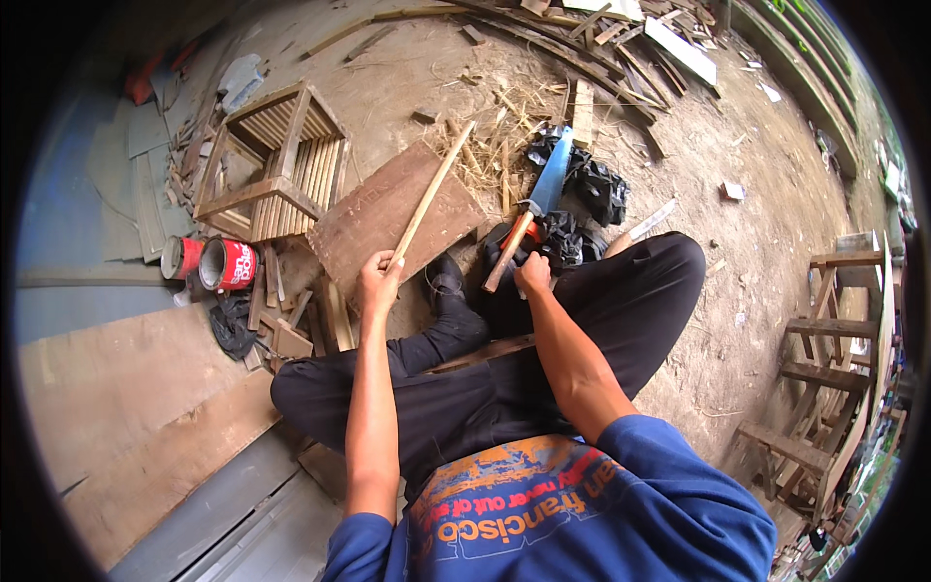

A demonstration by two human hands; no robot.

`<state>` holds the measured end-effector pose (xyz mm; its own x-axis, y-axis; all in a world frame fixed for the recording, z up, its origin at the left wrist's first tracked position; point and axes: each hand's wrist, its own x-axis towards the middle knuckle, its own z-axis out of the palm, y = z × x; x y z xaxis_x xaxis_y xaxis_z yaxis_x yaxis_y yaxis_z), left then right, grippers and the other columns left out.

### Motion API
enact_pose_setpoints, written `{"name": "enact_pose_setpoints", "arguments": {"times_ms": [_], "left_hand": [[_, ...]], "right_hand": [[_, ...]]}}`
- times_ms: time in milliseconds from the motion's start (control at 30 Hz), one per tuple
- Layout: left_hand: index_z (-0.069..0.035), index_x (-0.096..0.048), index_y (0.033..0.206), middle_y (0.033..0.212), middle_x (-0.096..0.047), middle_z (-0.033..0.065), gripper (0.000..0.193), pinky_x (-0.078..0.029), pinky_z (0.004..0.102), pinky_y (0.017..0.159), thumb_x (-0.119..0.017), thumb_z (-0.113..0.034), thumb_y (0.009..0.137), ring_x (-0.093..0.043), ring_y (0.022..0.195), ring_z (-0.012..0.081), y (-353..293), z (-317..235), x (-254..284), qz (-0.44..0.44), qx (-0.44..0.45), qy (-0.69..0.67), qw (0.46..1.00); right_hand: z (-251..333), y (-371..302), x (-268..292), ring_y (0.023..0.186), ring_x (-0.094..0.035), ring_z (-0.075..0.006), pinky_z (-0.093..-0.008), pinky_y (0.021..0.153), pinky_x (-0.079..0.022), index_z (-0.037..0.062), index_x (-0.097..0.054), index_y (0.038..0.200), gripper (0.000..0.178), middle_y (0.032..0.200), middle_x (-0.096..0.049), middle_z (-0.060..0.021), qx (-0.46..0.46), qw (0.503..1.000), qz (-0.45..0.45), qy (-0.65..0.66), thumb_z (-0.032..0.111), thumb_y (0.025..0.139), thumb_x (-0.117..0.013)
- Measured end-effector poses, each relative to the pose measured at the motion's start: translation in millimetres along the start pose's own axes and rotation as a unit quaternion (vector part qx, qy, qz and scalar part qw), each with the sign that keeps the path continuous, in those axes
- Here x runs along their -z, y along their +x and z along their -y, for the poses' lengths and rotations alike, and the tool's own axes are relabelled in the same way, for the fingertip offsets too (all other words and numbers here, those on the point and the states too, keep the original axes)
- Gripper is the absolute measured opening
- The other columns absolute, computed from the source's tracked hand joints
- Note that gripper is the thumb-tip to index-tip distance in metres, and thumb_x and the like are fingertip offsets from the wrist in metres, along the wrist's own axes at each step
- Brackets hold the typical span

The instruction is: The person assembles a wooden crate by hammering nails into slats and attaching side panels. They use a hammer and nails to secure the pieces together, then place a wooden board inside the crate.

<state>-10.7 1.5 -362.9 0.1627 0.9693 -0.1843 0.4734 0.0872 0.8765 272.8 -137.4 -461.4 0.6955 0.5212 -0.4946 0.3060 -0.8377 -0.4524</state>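
Note:
My left hand (pixel 378 281) is closed around the lower end of a thin wooden strip (pixel 433 196), which slants up and away over a flat brown board (pixel 359 225). My right hand (pixel 533 273) has its fingers curled together beside the handle of a hammer (pixel 508 254). Whatever those fingers hold, if anything, is too small or hidden to make out. Just beyond the hammer lies a handsaw (pixel 554 175) with a blue blade, partly over crumpled black plastic (pixel 598 192). A knife-like blade (pixel 652 220) rests on the ground by my right knee.
A slatted wooden frame (pixel 281 165) stands far left, with red cans (pixel 231 264) and wood offcuts (pixel 291 335) nearer. Shavings (pixel 480 160) litter the ground beyond the board. Scrap planks (pixel 621 73) are heaped at the back. A wooden ladder-like rack (pixel 829 373) stands at right.

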Motion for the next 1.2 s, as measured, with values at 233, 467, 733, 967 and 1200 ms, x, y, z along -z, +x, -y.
{"name": "enact_pose_setpoints", "arguments": {"times_ms": [233,467,733,967,1200], "left_hand": [[-0.005,-0.074,0.109,0.085,-0.076,0.0067,0.024,-0.054,0.0305,0.064,-0.077,-0.016,0.088,-0.070,0.073,0.0131,-8.8,-2.0,10.1,-0.009,0.012,0.022,1.000],[-0.003,-0.073,0.111,0.087,-0.076,0.0068,0.026,-0.055,0.0296,0.070,-0.077,-0.018,0.090,-0.070,0.078,0.0117,-17.4,-18.9,13.1,-0.050,0.001,-0.026,0.998],[0.001,-0.070,0.112,0.092,-0.071,0.0027,0.023,-0.053,0.0263,0.073,-0.074,-0.013,0.094,-0.064,0.082,0.0097,-49.0,-74.4,-10.4,-0.014,-0.111,-0.099,0.989],[-0.005,-0.070,0.107,0.100,-0.074,0.0065,0.020,-0.054,0.0338,0.079,-0.073,-0.018,0.094,-0.069,0.090,0.0175,-50.7,-91.0,-26.7,-0.051,-0.281,-0.022,0.958],[-0.001,-0.055,0.124,0.124,-0.055,0.0157,0.064,-0.048,0.0429,0.095,-0.074,-0.052,0.090,-0.055,0.110,0.0259,81.2,-14.0,60.1,-0.298,-0.061,-0.057,0.951]], "right_hand": [[-0.6,8.4,-8.1,0.129,-0.054,-0.0438,-0.0566,0.102,-0.047,0.0068,-0.051,0.134,0.059,0.138,-0.052,-0.0218,0.049,0.996,0.049,-0.055,0.021,0.082,-0.073],[25.0,1.1,1.6,0.120,-0.058,-0.0426,-0.0502,0.098,-0.050,0.0038,-0.057,0.125,0.047,0.130,-0.056,-0.0247,-0.004,0.997,-0.071,0.024,0.025,0.085,-0.072],[141.8,-53.6,56.7,0.107,-0.065,-0.0224,-0.0353,0.095,-0.049,-0.0051,-0.054,0.131,0.045,0.116,-0.067,-0.0166,0.341,0.822,-0.005,0.456,0.034,0.108,-0.053],[151.5,-87.4,76.1,0.072,-0.058,-0.0110,-0.0293,0.070,-0.049,0.0058,-0.059,0.115,0.033,0.077,-0.059,0.0009,0.224,0.703,0.168,0.654,0.037,0.109,-0.051],[126.2,-57.7,112.4,0.046,-0.033,-0.0070,-0.0252,0.045,-0.030,0.0054,-0.054,0.116,0.048,0.063,-0.041,0.0031,0.144,0.713,0.156,0.669,0.050,0.110,-0.037]]}}
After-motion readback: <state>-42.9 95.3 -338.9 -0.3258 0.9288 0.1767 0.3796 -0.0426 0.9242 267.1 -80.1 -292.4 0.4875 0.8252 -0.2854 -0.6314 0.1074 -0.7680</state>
